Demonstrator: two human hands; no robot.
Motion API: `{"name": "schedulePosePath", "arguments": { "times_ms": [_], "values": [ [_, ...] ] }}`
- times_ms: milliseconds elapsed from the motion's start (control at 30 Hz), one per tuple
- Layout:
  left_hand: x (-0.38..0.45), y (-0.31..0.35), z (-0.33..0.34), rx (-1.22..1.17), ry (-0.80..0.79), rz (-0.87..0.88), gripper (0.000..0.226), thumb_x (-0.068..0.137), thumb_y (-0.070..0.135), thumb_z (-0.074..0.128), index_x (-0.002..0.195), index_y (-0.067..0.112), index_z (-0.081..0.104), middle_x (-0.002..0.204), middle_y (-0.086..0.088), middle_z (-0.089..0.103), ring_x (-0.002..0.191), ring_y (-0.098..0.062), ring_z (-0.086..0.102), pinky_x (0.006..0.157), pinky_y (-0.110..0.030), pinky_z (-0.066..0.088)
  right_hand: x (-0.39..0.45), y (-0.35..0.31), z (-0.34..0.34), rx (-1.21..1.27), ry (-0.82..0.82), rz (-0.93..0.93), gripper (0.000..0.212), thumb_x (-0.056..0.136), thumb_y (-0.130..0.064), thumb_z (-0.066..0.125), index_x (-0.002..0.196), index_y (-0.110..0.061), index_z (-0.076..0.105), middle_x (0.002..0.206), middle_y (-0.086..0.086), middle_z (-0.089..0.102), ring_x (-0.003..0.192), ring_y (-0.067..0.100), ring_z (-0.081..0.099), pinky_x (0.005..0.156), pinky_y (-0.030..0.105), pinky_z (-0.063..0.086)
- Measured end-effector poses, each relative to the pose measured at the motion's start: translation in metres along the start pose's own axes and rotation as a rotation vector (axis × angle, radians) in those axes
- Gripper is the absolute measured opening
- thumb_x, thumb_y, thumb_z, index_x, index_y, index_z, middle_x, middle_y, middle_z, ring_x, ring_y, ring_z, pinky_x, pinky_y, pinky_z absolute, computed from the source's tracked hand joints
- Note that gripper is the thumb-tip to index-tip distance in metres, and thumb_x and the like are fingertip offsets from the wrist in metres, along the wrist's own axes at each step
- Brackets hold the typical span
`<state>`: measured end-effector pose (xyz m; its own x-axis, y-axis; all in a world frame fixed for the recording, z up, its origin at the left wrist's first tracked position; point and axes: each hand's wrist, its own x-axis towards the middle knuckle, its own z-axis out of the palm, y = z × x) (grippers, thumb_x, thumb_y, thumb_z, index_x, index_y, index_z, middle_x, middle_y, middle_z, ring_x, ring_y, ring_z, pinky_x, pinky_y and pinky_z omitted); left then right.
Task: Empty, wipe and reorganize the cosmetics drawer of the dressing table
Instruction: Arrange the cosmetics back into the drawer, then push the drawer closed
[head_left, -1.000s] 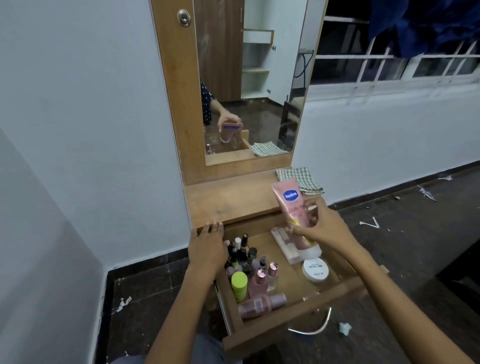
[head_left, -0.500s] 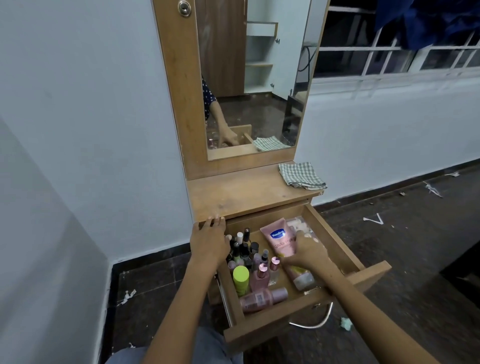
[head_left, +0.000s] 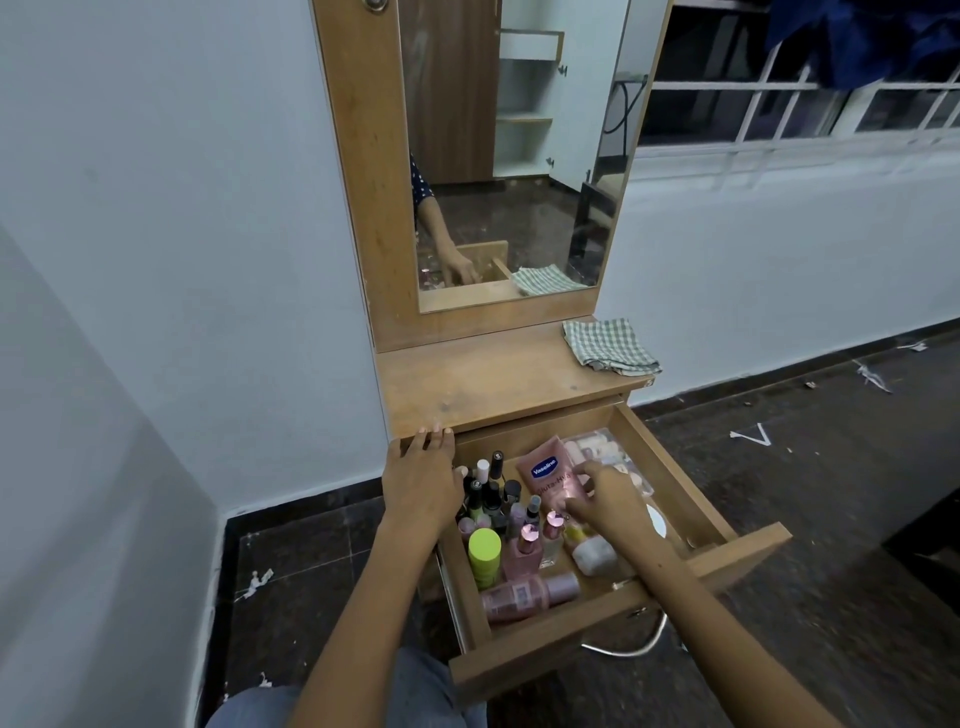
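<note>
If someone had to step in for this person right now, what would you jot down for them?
Left hand: open, resting on the drawer's left back corner by the dressing table top.
Right hand: over the pink Vaseline tube, which lies in the drawer; whether the fingers grip it is unclear.
The drawer is pulled out and full: nail polish bottles, a green-capped bottle, pink bottles, a white jar and a clear case.
The checked cloth lies folded on the table top.
Done: drawer opened. Left: emptying, wiping, reorganizing.
</note>
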<state>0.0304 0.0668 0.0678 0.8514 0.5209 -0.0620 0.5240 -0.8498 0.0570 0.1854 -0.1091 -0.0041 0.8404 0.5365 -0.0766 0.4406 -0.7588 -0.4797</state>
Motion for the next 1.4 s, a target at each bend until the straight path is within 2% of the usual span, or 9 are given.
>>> {"name": "schedulePosePath", "arguments": {
  "times_ms": [267, 467, 667, 933, 1033, 1167, 1267, 1333, 1400],
  "values": [
    [0.000, -0.001, 0.003, -0.013, 0.007, -0.009, 0.055, 0.102, 0.035, 0.029, 0.152, 0.016, 0.013, 0.159, -0.001, 0.012, 0.146, -0.018, 0.008, 0.116, -0.041, 0.007, 0.004, 0.005, 0.007, 0.066, 0.053, 0.043, 0.044, 0.073, -0.028, 0.074, 0.112, -0.012, 0.060, 0.100, 0.008, 0.070, 0.088, 0.021, 0.065, 0.075, 0.034, 0.054],
    [-0.001, 0.000, 0.002, -0.004, 0.017, -0.008, 0.054, 0.103, 0.035, 0.028, 0.151, 0.016, 0.013, 0.159, -0.002, 0.013, 0.146, -0.018, 0.008, 0.116, -0.041, 0.008, 0.003, 0.009, 0.004, 0.123, 0.260, 0.028, 0.027, 0.083, -0.027, 0.067, 0.106, -0.014, 0.065, 0.096, 0.003, 0.068, 0.087, 0.018, 0.062, 0.074, 0.033, 0.051],
    [-0.001, 0.000, 0.002, 0.002, 0.011, -0.012, 0.055, 0.102, 0.034, 0.029, 0.151, 0.015, 0.013, 0.158, -0.002, 0.014, 0.146, -0.018, 0.009, 0.116, -0.041, 0.009, 0.006, 0.010, 0.002, 0.193, 0.314, -0.026, 0.019, 0.082, -0.014, 0.065, 0.101, -0.015, 0.067, 0.097, -0.001, 0.069, 0.088, 0.014, 0.062, 0.075, 0.028, 0.051],
    [-0.003, -0.009, -0.007, -0.001, -0.031, 0.042, 0.054, 0.102, 0.035, 0.028, 0.151, 0.015, 0.017, 0.158, -0.003, 0.018, 0.145, -0.017, 0.016, 0.116, -0.041, 0.009, -0.002, 0.001, -0.008, 0.266, 0.368, -0.160, 0.015, 0.083, -0.012, 0.062, 0.095, -0.020, 0.066, 0.093, -0.006, 0.068, 0.083, 0.005, 0.061, 0.074, 0.028, 0.054],
    [-0.013, -0.013, -0.017, 0.000, 0.068, 0.069, 0.050, 0.102, 0.032, 0.030, 0.149, 0.015, 0.023, 0.153, -0.003, 0.032, 0.140, -0.017, 0.027, 0.114, -0.039, 0.011, -0.016, -0.004, -0.024, 0.341, 0.397, -0.218, 0.017, 0.083, -0.009, 0.062, 0.096, -0.019, 0.066, 0.092, -0.008, 0.067, 0.084, 0.005, 0.061, 0.076, 0.032, 0.055],
    [-0.058, 0.006, -0.027, -0.049, 0.249, 0.083, 0.049, 0.102, 0.029, 0.030, 0.148, 0.013, 0.026, 0.152, -0.004, 0.033, 0.140, -0.018, 0.029, 0.113, -0.037, 0.015, -0.062, -0.005, -0.053, 0.408, 0.470, -0.300, 0.021, 0.082, -0.003, 0.060, 0.099, -0.014, 0.068, 0.095, -0.003, 0.069, 0.090, 0.012, 0.063, 0.080, 0.031, 0.053],
    [-0.111, 0.047, -0.012, -0.155, 0.361, 0.122, 0.050, 0.100, 0.029, 0.031, 0.147, 0.011, 0.028, 0.153, -0.006, 0.030, 0.141, -0.019, 0.027, 0.116, -0.043, 0.017, -0.112, 0.010, -0.058, 0.341, 0.535, -0.378, 0.020, 0.085, -0.007, 0.061, 0.102, -0.016, 0.066, 0.100, -0.005, 0.067, 0.092, 0.011, 0.061, 0.079, 0.028, 0.051],
    [-0.151, 0.082, 0.014, -0.298, 0.438, 0.179, 0.050, 0.098, 0.029, 0.030, 0.144, 0.010, 0.036, 0.151, -0.007, 0.031, 0.141, -0.022, 0.030, 0.116, -0.048, 0.022, -0.148, 0.029, -0.047, 0.256, 0.579, -0.370, 0.015, 0.089, -0.015, 0.059, 0.104, -0.017, 0.064, 0.105, -0.004, 0.064, 0.096, 0.012, 0.059, 0.079, 0.028, 0.049],
    [-0.184, 0.112, 0.048, -0.338, 0.467, 0.256, 0.051, 0.095, 0.029, 0.031, 0.141, 0.010, 0.041, 0.149, -0.008, 0.034, 0.139, -0.024, 0.033, 0.113, -0.048, 0.025, -0.177, 0.051, -0.025, 0.140, 0.617, -0.332, 0.021, 0.091, -0.026, 0.052, 0.109, -0.017, 0.061, 0.111, -0.001, 0.060, 0.102, 0.017, 0.056, 0.082, 0.032, 0.047]
  ]
}}
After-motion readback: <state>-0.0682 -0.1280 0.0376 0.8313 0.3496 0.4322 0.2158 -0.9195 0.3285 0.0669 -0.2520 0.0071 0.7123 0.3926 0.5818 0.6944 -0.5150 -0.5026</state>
